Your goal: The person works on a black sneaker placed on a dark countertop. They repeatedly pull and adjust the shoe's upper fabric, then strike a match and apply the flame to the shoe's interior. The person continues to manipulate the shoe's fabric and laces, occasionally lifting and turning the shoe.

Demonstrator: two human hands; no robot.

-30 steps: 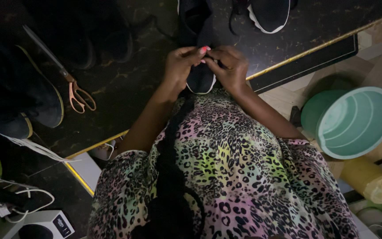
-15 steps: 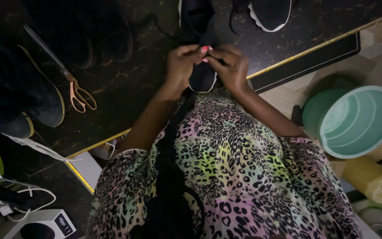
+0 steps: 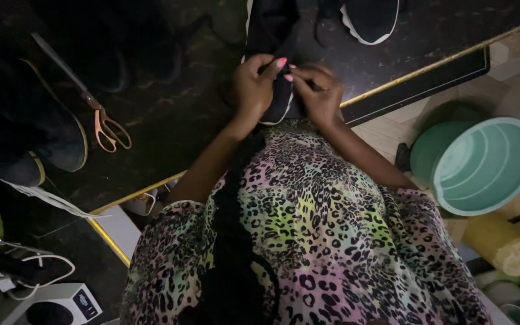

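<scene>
My left hand (image 3: 255, 89) and my right hand (image 3: 318, 91) meet at the near edge of a dark table (image 3: 182, 114). Both pinch a black shoe piece with a white edge (image 3: 272, 36) that lies between them and stretches away across the table. The fingertips of both hands touch over its near end. My arms come out of a leopard-print garment (image 3: 308, 241) that fills the lower middle of the view.
Scissors with copper handles (image 3: 100, 117) lie on the table at the left. Another black shoe piece with white trim (image 3: 368, 18) sits at the top right. A green bucket (image 3: 482, 165) and a yellow roll (image 3: 504, 244) stand on the floor at the right. A white device (image 3: 61, 301) sits at the lower left.
Both hands have stayed on the black shoe piece; the fingers have shifted slightly at its near end.
</scene>
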